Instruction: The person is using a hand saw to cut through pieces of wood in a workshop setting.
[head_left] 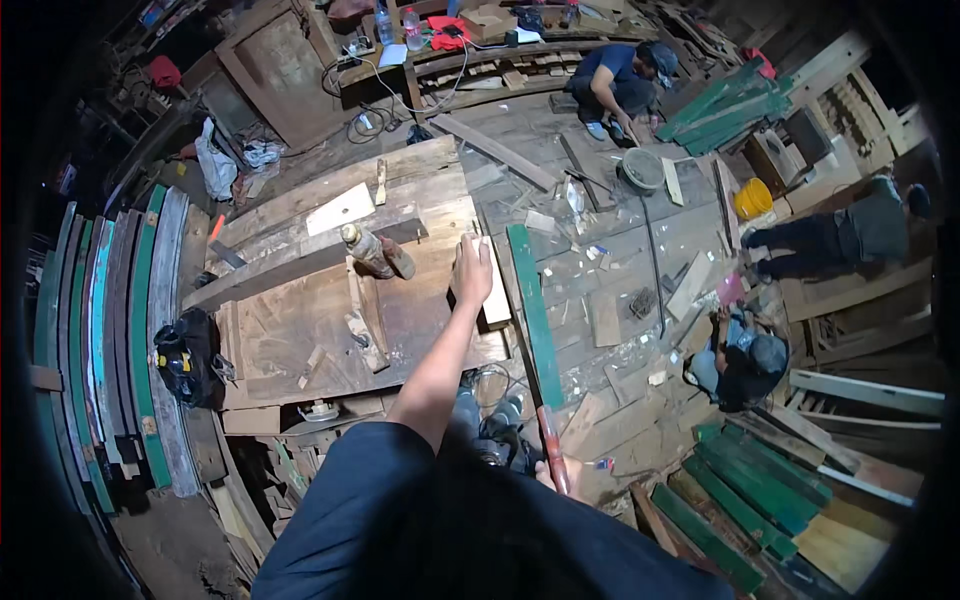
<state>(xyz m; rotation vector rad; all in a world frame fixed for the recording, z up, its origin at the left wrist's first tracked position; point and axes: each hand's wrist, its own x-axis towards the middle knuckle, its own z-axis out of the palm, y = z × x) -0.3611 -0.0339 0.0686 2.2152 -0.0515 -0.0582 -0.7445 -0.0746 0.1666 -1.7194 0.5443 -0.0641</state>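
Observation:
My left hand (472, 272) reaches over the right edge of the wooden workbench (290, 350), its fingers closed over a pale strip of wood (497, 297). Close to my body, my right hand (566, 474) grips a long, narrow reddish-brown bar (551, 447) that points up and away from me; its exact kind I cannot make out. On the bench, left of my left hand, are a dusty glass bottle (364, 248) and a brown bottle-like container (398, 260). A wooden hand tool (365, 340) lies nearer me.
A long green board (535, 315) slants just right of the bench. Painted planks (150, 330) stand at the left beside a black bag (187, 355). Three people work beyond and to the right, near a grey bucket (641, 171) and a yellow bucket (752, 199). Wood scraps litter the floor.

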